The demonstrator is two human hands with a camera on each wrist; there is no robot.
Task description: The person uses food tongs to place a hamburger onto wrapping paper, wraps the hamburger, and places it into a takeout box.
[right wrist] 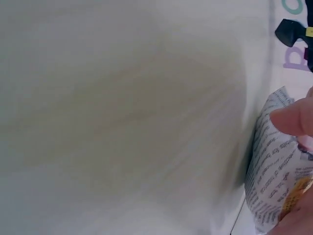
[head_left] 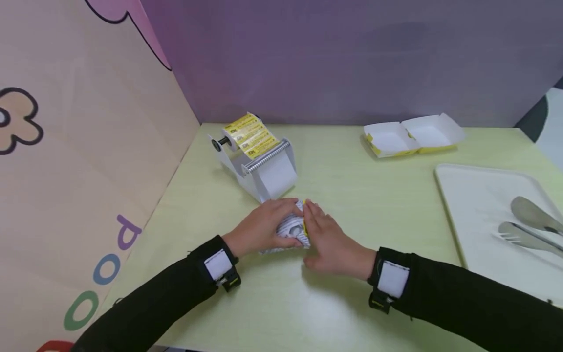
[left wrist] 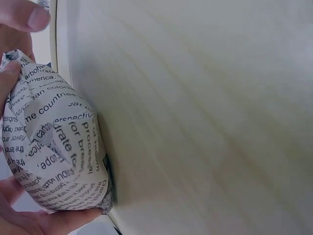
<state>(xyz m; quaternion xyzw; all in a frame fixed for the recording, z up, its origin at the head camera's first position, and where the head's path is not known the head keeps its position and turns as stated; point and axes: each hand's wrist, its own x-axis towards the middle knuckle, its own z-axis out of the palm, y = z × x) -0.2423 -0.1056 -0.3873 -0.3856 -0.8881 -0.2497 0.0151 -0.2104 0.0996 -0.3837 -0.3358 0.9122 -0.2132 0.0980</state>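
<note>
In the head view a small parcel wrapped in newsprint-patterned paper rests on the table between both hands. My left hand holds it from the left, fingers on the far side and thumb on the near side. With fairly straight fingers, my right hand presses against the parcel's right side. A strip of yellow label shows there in the right wrist view, partly covered by that hand. Rounded and crinkled, the wrapped parcel fills the left part of the left wrist view. Its contents are hidden.
Just behind the hands stands a white label dispenser with a roll of yellow labels. An opened white-and-yellow carton lies at the back right. On the right, a white tray carries a spoon and a fork.
</note>
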